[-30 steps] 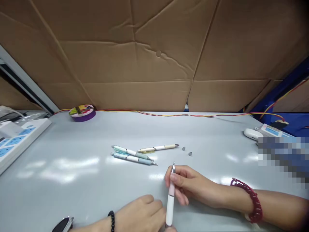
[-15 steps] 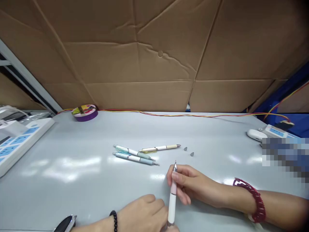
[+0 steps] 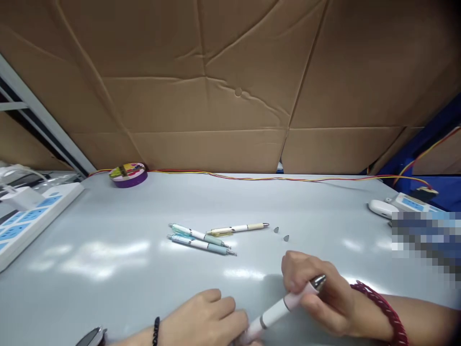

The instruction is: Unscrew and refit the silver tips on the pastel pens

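A pink and white pen (image 3: 275, 312) slants between my two hands near the front of the table. My left hand (image 3: 207, 319), wearing a black beaded bracelet, is closed round its lower end, which is partly hidden. Fingers and thumb of my right hand (image 3: 320, 300) pinch the pink grip, with the silver tip pointing up and right past them. Behind my hands lie a green and white pen (image 3: 197, 234), a blue and white pen (image 3: 201, 243) and a yellow and white pen (image 3: 239, 229). Two small grey pieces (image 3: 276, 230) sit right of the yellow pen.
A purple round tape roll (image 3: 128, 176) stands at the back left, near a thin red and yellow cable (image 3: 230, 178). A white power strip (image 3: 39, 216) is on the left. At right are a white rounded device (image 3: 382, 209) and another strip. Cardboard (image 3: 216, 105) walls the back.
My right hand has shifted right and turned at the pen's grip. The pen has swung from nearly upright in view to slanting up and right. My left hand still holds its lower end.
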`<state>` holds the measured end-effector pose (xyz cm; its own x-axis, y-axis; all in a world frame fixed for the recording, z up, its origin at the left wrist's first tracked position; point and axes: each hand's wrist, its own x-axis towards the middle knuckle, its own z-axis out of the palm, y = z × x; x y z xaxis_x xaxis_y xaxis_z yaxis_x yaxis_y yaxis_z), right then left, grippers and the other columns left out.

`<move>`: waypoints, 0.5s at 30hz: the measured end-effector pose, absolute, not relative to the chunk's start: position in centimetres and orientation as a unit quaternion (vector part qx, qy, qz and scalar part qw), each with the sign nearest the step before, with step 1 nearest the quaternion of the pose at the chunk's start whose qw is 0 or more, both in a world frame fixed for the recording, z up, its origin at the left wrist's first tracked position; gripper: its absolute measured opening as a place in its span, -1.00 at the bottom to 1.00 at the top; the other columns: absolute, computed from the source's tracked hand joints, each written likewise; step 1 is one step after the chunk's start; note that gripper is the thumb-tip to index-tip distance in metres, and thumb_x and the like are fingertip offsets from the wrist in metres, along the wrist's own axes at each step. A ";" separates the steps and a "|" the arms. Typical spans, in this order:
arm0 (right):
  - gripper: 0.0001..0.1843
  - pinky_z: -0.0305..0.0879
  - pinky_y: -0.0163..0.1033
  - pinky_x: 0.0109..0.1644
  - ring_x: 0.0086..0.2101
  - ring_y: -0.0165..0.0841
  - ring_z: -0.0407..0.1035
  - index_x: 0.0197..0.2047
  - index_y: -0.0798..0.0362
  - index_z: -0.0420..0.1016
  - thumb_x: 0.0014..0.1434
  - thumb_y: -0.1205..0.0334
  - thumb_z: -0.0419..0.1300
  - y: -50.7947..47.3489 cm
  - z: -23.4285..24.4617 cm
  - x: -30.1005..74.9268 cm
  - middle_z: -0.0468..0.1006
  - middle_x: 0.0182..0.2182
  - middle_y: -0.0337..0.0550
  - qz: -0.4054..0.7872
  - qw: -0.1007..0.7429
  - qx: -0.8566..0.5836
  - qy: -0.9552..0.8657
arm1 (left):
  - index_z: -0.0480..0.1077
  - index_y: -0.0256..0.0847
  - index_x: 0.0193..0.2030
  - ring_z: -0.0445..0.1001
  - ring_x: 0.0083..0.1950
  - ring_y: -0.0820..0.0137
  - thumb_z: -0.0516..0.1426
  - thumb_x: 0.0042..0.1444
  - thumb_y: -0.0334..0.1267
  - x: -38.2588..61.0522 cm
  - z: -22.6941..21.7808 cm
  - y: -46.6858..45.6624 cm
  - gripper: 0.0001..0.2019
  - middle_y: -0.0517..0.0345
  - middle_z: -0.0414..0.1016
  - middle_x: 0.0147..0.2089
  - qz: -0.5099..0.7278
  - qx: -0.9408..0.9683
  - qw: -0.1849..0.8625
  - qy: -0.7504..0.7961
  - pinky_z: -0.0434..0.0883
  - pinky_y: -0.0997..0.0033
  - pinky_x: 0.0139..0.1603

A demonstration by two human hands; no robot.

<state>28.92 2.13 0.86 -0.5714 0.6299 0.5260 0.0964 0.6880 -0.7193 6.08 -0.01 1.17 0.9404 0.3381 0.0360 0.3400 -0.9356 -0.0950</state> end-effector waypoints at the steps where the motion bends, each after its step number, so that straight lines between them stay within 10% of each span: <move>1: -0.82 0.20 -0.29 -0.45 -0.53 -0.41 0.21 -0.24 -0.07 0.21 0.31 0.06 -0.09 2.5 0.9 29.1 0.34 -0.54 -0.28 0.328 0.445 -0.227 -0.801 | 0.29 -0.10 -0.21 0.26 -0.53 0.40 0.03 0.21 -0.32 6.0 1.4 0.1 -0.94 0.24 0.36 -0.47 -0.009 -0.983 0.054 -0.174 0.10 0.36 -0.54; 6: -0.87 0.24 -0.24 -0.36 -0.46 -0.38 0.26 -0.21 -0.07 0.26 0.31 0.10 -0.03 6.2 1.8 29.8 0.37 -0.48 -0.26 0.329 0.623 -0.333 -0.627 | 0.30 -0.16 -0.20 0.21 -0.53 0.39 -0.04 0.22 -0.33 4.8 1.9 1.4 -0.88 0.19 0.32 -0.48 -0.077 -0.977 0.086 -0.180 0.10 0.35 -0.53; 15: -0.80 0.34 -0.16 -0.10 -0.18 -0.26 0.43 -0.28 0.05 0.42 0.18 0.08 0.14 11.2 -0.3 31.0 0.53 -0.18 -0.08 0.350 0.453 -0.449 -0.686 | 0.32 -0.22 -0.21 0.34 -0.29 0.22 -0.07 0.26 -0.30 1.5 2.6 5.3 -0.84 0.02 0.38 -0.25 -0.071 -0.923 0.179 -0.333 0.25 0.29 -0.34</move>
<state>30.96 11.25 -0.26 -0.1871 0.9327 0.3082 0.2991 0.3529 -0.8865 1.47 5.26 2.60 0.7675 0.5901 0.2504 0.6409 -0.7135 -0.2831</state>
